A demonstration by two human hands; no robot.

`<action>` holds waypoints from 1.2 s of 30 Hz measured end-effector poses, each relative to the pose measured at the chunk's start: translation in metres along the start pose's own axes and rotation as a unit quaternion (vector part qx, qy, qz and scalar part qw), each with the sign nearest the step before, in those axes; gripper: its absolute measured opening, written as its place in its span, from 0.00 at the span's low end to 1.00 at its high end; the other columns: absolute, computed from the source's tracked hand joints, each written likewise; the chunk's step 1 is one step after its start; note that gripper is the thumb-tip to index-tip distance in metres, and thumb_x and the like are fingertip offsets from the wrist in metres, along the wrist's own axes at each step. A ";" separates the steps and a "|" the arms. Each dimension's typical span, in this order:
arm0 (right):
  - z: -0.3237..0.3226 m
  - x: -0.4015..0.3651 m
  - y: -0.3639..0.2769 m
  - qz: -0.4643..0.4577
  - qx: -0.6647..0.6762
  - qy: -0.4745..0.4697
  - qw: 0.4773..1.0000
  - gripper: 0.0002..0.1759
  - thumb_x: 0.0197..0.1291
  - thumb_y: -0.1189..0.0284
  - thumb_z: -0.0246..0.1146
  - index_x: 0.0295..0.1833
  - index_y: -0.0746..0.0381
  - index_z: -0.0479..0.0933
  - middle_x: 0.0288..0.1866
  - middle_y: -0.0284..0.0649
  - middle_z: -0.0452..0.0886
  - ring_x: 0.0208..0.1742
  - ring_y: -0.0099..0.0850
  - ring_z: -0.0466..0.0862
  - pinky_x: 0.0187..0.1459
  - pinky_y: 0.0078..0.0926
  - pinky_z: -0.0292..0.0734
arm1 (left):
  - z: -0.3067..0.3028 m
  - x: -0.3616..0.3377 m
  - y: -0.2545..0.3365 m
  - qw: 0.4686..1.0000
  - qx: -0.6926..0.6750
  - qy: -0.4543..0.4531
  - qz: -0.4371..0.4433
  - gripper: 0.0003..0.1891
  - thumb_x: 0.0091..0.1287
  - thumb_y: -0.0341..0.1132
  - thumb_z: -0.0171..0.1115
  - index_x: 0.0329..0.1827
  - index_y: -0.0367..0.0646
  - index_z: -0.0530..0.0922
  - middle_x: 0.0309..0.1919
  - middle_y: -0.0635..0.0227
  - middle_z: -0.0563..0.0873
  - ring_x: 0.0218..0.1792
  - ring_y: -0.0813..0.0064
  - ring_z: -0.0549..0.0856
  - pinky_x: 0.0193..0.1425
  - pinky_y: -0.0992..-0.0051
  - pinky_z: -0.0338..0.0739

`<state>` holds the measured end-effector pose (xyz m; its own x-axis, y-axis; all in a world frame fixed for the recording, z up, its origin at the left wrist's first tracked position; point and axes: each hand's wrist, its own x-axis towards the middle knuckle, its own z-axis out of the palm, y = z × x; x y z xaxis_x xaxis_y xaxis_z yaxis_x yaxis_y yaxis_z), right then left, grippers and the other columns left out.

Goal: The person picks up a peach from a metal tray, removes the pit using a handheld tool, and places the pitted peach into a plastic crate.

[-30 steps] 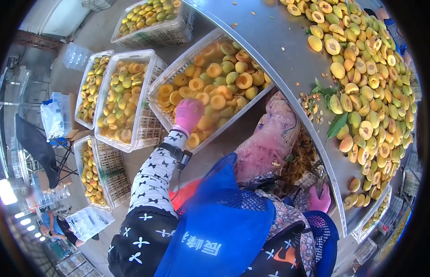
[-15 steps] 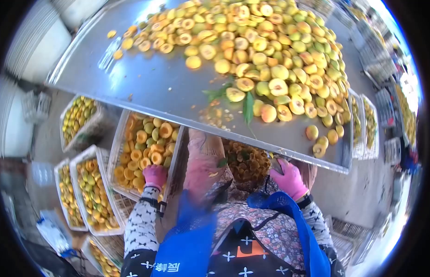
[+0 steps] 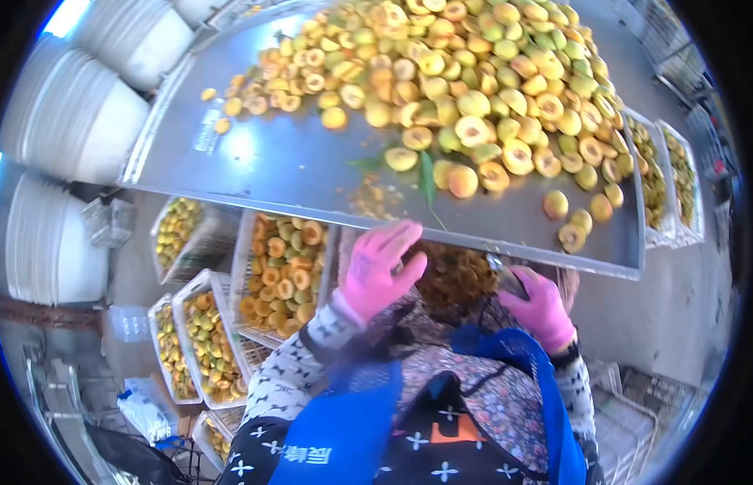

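Stone fruit (image 3: 482, 89): yellow to green, apricot-like, many cut in half; heaped on the far side of the metal table (image 3: 271, 178), with a few loose pieces near its right corner.
Handling, judged: each piece light; flesh soft and easily bruised, cut faces wet and slippery, skins giving more grip.
Where to grasp: lightly round the skin side, fingertips clear of the cut face.
Left hand (image 3: 375, 275): pink glove, half open, thumb parted from the fingers; fingertips at the table's near edge, contact uncertain; no held piece visible.
Right hand (image 3: 542, 307): pink glove, fingers curled closed round a small hand tool (image 3: 511, 283), its metal tip pointing toward the table edge; exact type unclear.
Tool handling, judged: light and stiff; hold by the body, away from the tip.
Leaf (image 3: 427, 178): green, long, lying by the heap's near side.
Crate (image 3: 241, 259): white plastic, full of fruit halves, beyond the left forearm.
Brown heap (image 3: 456, 279): below the table edge, between the hands; blurred.
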<state>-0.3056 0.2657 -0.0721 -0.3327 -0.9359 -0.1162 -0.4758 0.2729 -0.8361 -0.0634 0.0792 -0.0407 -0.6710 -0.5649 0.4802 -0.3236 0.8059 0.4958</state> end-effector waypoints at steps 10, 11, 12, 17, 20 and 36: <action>-0.023 -0.014 0.013 0.039 0.062 0.129 0.989 0.22 0.56 0.70 0.70 0.56 0.66 0.79 0.40 0.44 0.86 0.41 0.31 0.86 0.48 0.28 0.79 | 0.023 0.085 -0.163 0.948 0.253 -0.084 -0.173 0.30 0.62 0.48 0.68 0.65 0.43 0.77 0.59 0.54 0.81 0.54 0.57 0.83 0.62 0.61 0.75; -0.021 -0.011 0.014 0.026 0.061 0.141 0.988 0.22 0.56 0.70 0.70 0.56 0.66 0.79 0.40 0.44 0.86 0.42 0.31 0.86 0.48 0.28 0.79 | 0.025 0.089 -0.168 0.921 0.338 -0.119 -0.156 0.29 0.61 0.50 0.67 0.63 0.43 0.79 0.58 0.54 0.81 0.54 0.58 0.83 0.62 0.61 0.75; -0.020 -0.009 0.014 0.019 0.062 0.143 0.988 0.22 0.56 0.70 0.70 0.56 0.66 0.79 0.41 0.44 0.86 0.42 0.31 0.86 0.48 0.28 0.79 | 0.023 0.094 -0.174 0.930 0.290 -0.187 -0.128 0.25 0.60 0.52 0.66 0.53 0.42 0.84 0.53 0.56 0.84 0.51 0.60 0.84 0.60 0.59 0.76; -0.026 -0.008 0.020 0.040 0.104 0.171 0.979 0.22 0.56 0.73 0.69 0.57 0.66 0.79 0.41 0.40 0.85 0.42 0.27 0.82 0.48 0.26 0.77 | 0.016 0.095 -0.168 0.954 0.140 0.028 -0.265 0.22 0.62 0.52 0.65 0.39 0.38 0.85 0.43 0.57 0.86 0.47 0.61 0.84 0.56 0.59 0.76; -0.027 -0.001 0.020 0.041 0.112 0.172 0.978 0.22 0.56 0.73 0.69 0.58 0.65 0.79 0.42 0.42 0.85 0.42 0.29 0.83 0.49 0.27 0.77 | 0.019 0.106 -0.073 0.933 -0.029 -0.128 -0.335 0.23 0.64 0.54 0.61 0.45 0.40 0.85 0.41 0.55 0.86 0.50 0.57 0.85 0.56 0.62 0.77; -0.029 -0.030 0.036 -0.030 0.071 0.241 0.967 0.23 0.57 0.73 0.69 0.59 0.64 0.78 0.44 0.44 0.86 0.45 0.31 0.85 0.50 0.28 0.78 | 0.046 0.091 -0.047 0.951 -0.029 -0.165 -0.259 0.19 0.63 0.48 0.64 0.39 0.38 0.82 0.34 0.51 0.84 0.38 0.56 0.85 0.42 0.61 0.78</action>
<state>-0.3363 0.3100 -0.0829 -0.6654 -0.7271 0.1691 -0.3998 0.1558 -0.9032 -0.1404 -0.0018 -0.0535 -0.6074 -0.7895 -0.0879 -0.6373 0.4182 0.6473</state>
